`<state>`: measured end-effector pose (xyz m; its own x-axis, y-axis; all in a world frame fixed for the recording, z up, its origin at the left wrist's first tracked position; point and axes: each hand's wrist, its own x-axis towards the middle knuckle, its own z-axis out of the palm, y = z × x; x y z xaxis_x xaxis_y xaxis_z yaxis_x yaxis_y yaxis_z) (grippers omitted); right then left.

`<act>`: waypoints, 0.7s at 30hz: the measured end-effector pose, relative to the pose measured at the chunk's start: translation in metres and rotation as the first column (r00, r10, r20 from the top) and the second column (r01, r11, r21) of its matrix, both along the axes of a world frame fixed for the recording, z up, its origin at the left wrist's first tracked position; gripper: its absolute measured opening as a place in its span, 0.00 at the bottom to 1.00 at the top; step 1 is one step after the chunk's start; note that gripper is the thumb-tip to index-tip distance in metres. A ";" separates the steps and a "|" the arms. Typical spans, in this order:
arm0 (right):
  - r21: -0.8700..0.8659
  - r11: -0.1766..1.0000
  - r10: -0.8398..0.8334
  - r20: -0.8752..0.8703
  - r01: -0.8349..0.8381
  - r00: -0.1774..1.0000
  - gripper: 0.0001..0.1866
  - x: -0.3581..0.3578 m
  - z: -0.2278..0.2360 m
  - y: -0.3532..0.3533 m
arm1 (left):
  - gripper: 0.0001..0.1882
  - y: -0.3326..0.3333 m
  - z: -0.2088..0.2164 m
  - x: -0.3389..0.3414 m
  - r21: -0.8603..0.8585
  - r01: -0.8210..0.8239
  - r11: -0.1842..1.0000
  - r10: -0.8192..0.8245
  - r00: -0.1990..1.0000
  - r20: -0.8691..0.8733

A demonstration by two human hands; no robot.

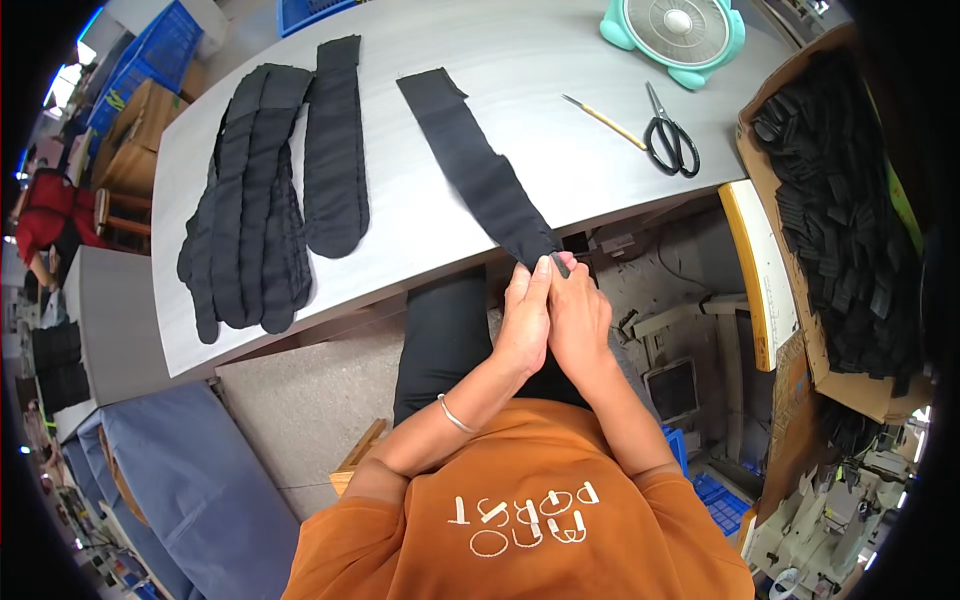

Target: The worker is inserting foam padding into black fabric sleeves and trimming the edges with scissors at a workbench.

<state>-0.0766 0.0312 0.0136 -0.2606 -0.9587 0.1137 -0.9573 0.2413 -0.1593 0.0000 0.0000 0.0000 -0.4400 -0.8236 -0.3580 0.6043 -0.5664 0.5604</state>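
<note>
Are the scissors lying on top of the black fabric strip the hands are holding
No, the scissors lie on bare table, apart from the black fabric strip pinched by both hands.

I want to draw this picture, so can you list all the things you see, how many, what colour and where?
long fabric strip: one, black, lying across the table, near end pinched at the table edge
stack of fabric pieces: one pile, black, left on the table
single fabric piece: one, black, beside the pile
scissors: one pair, black, right on the table
pencil-like stick: one, yellowish, left of the scissors
small fan: one, mint green, far edge
table: one, grey
cardboard box of black pieces: one, brown, far right
left hand: grip on the strip's end
right hand: grip on the strip's end
</note>
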 end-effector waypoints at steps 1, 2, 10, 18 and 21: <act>0.048 0.999 0.018 0.074 -0.022 0.997 0.21 -0.005 0.001 -0.001 | 0.24 -0.004 -0.001 0.001 -0.001 0.038 0.999 -0.038 0.999 -0.022; 0.095 0.994 0.033 0.148 -0.047 0.988 0.25 -0.007 0.003 -0.002 | 0.25 -0.009 -0.002 0.002 -0.002 0.075 0.997 -0.075 0.996 -0.044; -0.069 0.992 0.111 0.045 -0.108 0.993 0.29 0.017 0.022 0.023 | 0.22 -0.041 0.024 0.022 0.164 0.080 0.983 -0.079 0.997 -0.009; 0.011 1.000 0.003 0.066 -0.004 0.998 0.16 0.006 -0.004 -0.005 | 0.18 -0.015 0.008 0.006 -0.002 0.078 0.997 -0.078 0.997 -0.006; -0.089 0.993 0.088 0.154 -0.075 0.984 0.17 0.005 0.005 -0.006 | 0.19 -0.029 0.015 0.013 0.030 0.122 0.992 -0.118 0.988 -0.097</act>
<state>-0.0713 0.0256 0.0187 -0.2032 -0.9665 0.1572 -0.9344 0.1434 -0.3261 0.0130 -0.0285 0.0150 -0.5681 -0.7503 -0.3380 0.5801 -0.6565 0.4822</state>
